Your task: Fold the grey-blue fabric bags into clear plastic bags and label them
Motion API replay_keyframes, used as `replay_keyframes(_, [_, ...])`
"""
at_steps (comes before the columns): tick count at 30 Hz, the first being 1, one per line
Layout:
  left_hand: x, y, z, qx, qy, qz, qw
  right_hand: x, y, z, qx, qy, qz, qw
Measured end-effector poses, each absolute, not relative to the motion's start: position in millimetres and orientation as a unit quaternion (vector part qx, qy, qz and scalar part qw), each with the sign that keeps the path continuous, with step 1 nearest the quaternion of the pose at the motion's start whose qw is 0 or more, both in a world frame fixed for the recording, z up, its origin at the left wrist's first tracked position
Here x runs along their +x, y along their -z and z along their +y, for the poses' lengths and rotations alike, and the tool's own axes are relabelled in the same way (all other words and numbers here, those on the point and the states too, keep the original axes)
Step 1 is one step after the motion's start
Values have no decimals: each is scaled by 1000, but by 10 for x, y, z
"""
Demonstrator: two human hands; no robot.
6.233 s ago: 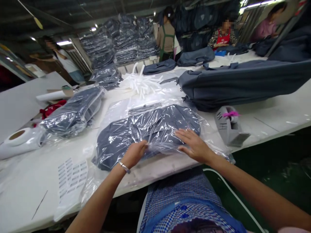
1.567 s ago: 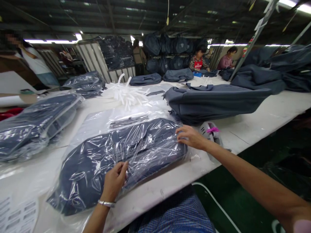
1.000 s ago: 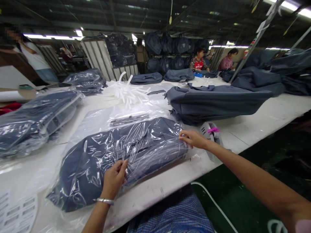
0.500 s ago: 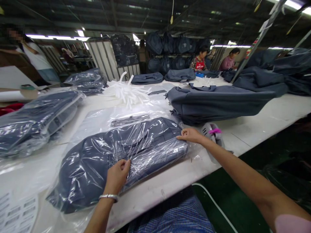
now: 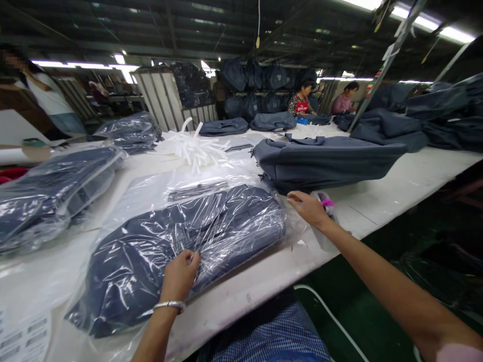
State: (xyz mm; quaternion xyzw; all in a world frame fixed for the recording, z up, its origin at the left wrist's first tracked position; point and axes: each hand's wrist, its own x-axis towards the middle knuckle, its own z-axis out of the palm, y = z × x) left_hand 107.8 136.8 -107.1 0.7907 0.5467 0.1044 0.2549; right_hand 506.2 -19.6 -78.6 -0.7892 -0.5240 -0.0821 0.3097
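A dark grey fabric bag sealed in a clear plastic bag (image 5: 226, 221) lies on the white table (image 5: 396, 186) in front of me. My left hand (image 5: 180, 274), a bracelet on its wrist, is closed and pinches the plastic film at the near edge of the package. My right hand (image 5: 309, 207) hovers just off the package's right end, its fingers loosely stretched and holding nothing. It sits over a grey tape dispenser (image 5: 328, 203) with a pink tab, which it mostly hides.
Wrapped bags (image 5: 56, 191) are piled at the left. An unwrapped grey bag (image 5: 328, 158) lies behind the dispenser, and white plastic strips (image 5: 196, 146) are heaped further back. A label sheet (image 5: 22, 334) lies at the near left. Other people (image 5: 302, 100) work at the far end.
My right hand has let go of the package's right end and moved right, over the tape dispenser. My left hand keeps its pinch on the plastic.
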Motion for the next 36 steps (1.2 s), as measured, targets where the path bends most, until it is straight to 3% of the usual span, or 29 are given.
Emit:
replay_keyframes(4, [1078, 1057, 1365, 793, -103, 541, 261, 5210, 719, -1005, -848, 183, -407, 286])
replay_keyframes(7, [1073, 1048, 1375, 788, -91, 545, 271, 5353, 859, -1515, -901, 117, -311, 279])
replay_keyframes(9, [1065, 1048, 1392, 787, -79, 548, 271, 5382, 970, -1690, -904, 9, -257, 341])
replay_keyframes(11, [1057, 1055, 1416, 790, -70, 549, 265, 5353, 1039, -1727, -861, -97, -205, 456])
replay_keyframes(13, [1051, 1062, 1437, 794, -64, 548, 256, 5297, 1051, -1675, -798, -154, -147, 564])
replay_keyframes(15, [1049, 1060, 1445, 796, -60, 547, 254, 5248, 1023, -1601, -763, -172, -97, 615])
replay_keyframes(26, [1043, 1038, 1455, 794, -50, 549, 257, 4807, 845, -1760, -705, -110, -72, 697])
replay_keyframes(32, [1026, 1072, 1486, 799, -41, 550, 239, 4476, 1145, -1937, -656, -226, -6, 720])
replay_keyframes(36, [1036, 1042, 1466, 792, -38, 552, 258, 4557, 1369, -1955, -708, -202, -19, 676])
